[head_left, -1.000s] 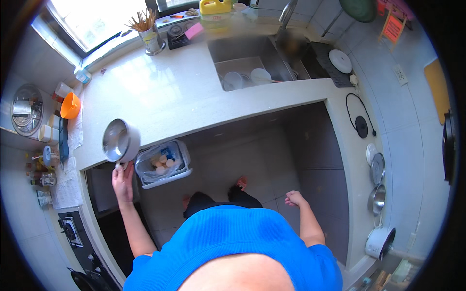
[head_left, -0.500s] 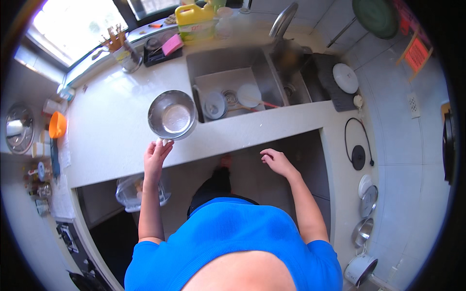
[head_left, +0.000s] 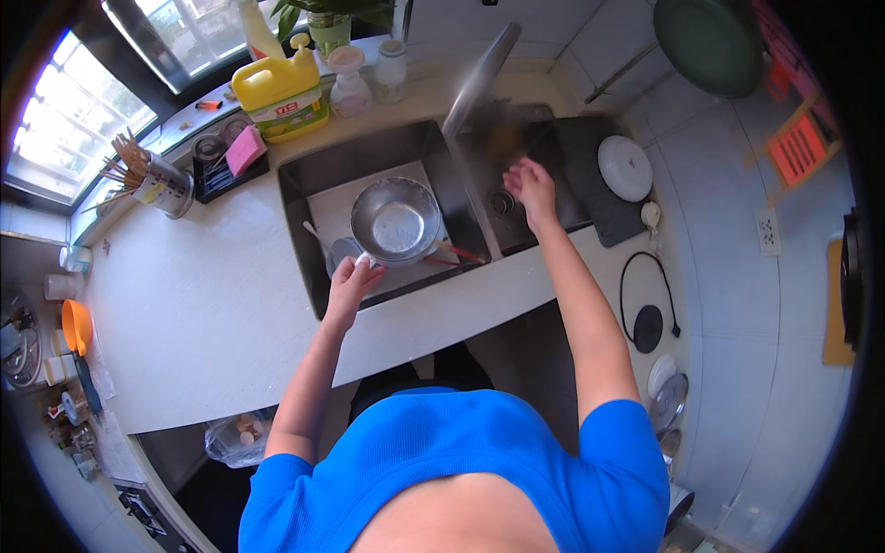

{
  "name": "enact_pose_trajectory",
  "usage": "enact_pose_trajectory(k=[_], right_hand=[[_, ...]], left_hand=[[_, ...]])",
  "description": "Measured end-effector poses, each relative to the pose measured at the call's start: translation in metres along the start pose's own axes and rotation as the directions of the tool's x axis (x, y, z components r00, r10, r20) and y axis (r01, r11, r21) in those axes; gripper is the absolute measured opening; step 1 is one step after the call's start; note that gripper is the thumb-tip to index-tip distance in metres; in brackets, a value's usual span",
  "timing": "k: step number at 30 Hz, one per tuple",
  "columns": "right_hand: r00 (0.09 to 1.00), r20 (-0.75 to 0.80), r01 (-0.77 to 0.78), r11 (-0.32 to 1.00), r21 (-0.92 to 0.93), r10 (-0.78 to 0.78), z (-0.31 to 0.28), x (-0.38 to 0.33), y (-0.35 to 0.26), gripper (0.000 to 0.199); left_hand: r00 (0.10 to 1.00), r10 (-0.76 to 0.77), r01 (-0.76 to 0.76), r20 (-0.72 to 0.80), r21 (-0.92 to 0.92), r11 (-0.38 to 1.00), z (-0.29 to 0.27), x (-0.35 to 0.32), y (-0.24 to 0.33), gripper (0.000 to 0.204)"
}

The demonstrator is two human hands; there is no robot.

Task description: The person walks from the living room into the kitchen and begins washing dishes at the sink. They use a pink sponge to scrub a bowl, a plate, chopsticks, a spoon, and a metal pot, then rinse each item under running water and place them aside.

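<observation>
Since half a second ago, the steel bowl [head_left: 397, 221] is moving from the counter to over the sink [head_left: 304, 184]. Left hand [head_left: 350, 286] fingers are gripping its near rim. Right hand [head_left: 530, 184], fingers spread and empty, is reaching toward the faucet [head_left: 479, 78] beyond; turning on water seems next.

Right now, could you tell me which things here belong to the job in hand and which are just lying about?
In hand:
- steel bowl, held by left hand over the sink
- tap, with right hand near it

Lying about:
- yellow jug
- pink sponge
- chopstick holder
- white lid
</observation>
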State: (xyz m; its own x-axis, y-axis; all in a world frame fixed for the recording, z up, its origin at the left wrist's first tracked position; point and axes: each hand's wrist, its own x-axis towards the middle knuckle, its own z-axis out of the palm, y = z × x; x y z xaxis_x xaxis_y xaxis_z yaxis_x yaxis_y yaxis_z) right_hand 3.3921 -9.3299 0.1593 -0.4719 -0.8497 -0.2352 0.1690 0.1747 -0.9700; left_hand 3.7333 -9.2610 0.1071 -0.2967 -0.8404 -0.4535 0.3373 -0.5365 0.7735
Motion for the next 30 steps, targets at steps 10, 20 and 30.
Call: enact_pose_trajectory(k=[10,20,30], right_hand=[[0.949,0.152,0.312,0.761,-0.568,-0.276,0.03,0.204,0.024,0.037],[0.999,0.016,0.036,0.984,-0.177,-0.033,0.015,0.231,0.029,0.028],[0.998,0.034,-0.059,0.997,-0.046,0.061,-0.021,0.109,0.02,0.024]], left_hand=[[0.988,-0.01,-0.019,-0.153,-0.187,0.982,0.069,0.037,-0.019,0.016],[0.992,-0.032,0.006,-0.123,-0.202,0.979,0.079,0.064,-0.016,0.018],[0.987,-0.159,0.16,0.006,-0.018,0.987,0.066,0.091,-0.011,0.018]])
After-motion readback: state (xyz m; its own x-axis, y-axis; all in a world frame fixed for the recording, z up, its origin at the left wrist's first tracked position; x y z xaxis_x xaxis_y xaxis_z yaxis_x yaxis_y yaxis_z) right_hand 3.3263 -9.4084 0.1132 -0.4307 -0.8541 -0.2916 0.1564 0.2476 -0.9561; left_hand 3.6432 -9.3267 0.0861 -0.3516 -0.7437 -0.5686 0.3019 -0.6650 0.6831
